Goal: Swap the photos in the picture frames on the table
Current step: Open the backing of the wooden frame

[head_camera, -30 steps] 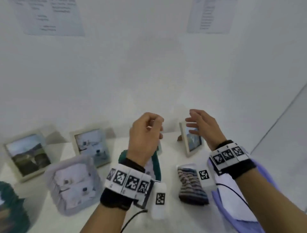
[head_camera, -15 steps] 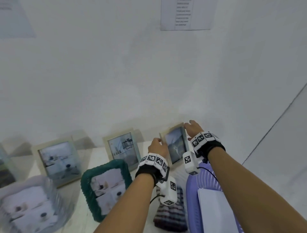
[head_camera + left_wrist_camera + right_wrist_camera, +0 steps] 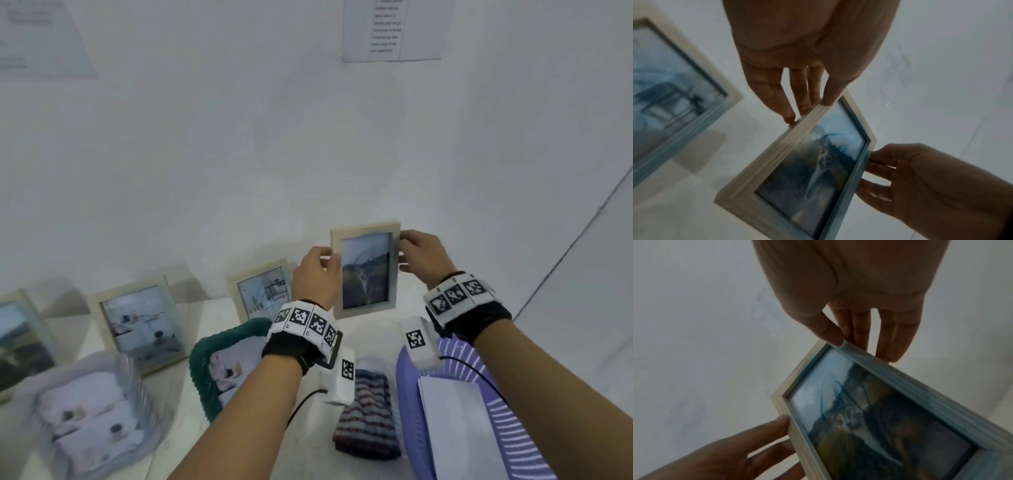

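Note:
A light wooden picture frame (image 3: 365, 270) with a mountain landscape photo is held upright above the table, its front facing me. My left hand (image 3: 317, 274) pinches its left edge, thumb in front and fingers behind. On the opposite edge my right hand (image 3: 419, 255) pinches it the same way. In the left wrist view the frame (image 3: 797, 170) sits between the left hand (image 3: 808, 110) and the right hand (image 3: 871, 172). In the right wrist view the right hand (image 3: 861, 348) holds the frame (image 3: 869, 418) at its upper corner, and the left hand (image 3: 781, 431) holds its lower edge.
Three more wooden frames (image 3: 263, 291) (image 3: 140, 325) (image 3: 17, 339) lean against the white wall. A green woven frame (image 3: 222, 366) and a clear frame (image 3: 92, 411) lie nearer. A striped cloth (image 3: 370, 418) and a purple basket (image 3: 479, 394) with white paper (image 3: 455, 428) sit at the right.
Both hands went from hovering in the air to gripping the right-hand frame by its sides, and they have lifted it off the table. My view has swung to the right.

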`<control>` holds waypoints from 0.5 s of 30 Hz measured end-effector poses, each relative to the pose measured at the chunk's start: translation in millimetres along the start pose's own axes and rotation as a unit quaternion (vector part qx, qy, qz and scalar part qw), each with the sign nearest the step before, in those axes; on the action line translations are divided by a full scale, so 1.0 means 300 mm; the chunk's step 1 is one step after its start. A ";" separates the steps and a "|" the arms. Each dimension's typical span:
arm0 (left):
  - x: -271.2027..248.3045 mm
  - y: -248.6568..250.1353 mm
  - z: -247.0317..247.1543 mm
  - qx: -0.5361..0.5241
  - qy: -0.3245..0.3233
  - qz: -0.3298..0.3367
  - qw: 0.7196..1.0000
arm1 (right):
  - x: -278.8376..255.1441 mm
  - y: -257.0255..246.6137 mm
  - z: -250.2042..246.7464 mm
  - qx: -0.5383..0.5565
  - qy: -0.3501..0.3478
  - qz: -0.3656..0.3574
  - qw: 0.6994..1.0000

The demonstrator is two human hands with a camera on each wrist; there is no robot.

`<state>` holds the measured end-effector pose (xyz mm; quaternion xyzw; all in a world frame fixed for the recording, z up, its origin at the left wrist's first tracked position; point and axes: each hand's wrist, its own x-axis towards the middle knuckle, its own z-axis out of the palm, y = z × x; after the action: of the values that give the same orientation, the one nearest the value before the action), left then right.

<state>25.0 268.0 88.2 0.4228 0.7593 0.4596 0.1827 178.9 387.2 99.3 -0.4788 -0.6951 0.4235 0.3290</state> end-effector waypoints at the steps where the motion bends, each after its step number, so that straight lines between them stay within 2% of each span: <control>1: -0.025 0.012 -0.039 -0.007 0.008 0.017 1.000 | -0.049 -0.025 -0.002 0.016 0.014 -0.017 1.000; 5: -0.160 0.004 -0.217 -0.046 0.017 0.065 0.997 | -0.296 -0.104 0.032 0.102 0.043 -0.064 0.992; 10: -0.346 -0.163 -0.452 -0.066 -0.053 0.076 0.993 | -0.649 -0.118 0.201 0.207 -0.023 -0.075 0.975; 13: -0.468 -0.291 -0.559 -0.050 -0.077 0.057 0.994 | -0.813 -0.065 0.366 0.262 -0.051 -0.037 0.963; 15: -0.550 -0.369 -0.609 -0.027 -0.082 0.042 0.995 | -0.908 -0.042 0.467 0.347 -0.066 0.030 0.935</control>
<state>-54.2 10.6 68.9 0.4854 0.7109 0.4507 0.2363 141.5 89.2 37.1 -0.3267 -0.5102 0.6785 0.4154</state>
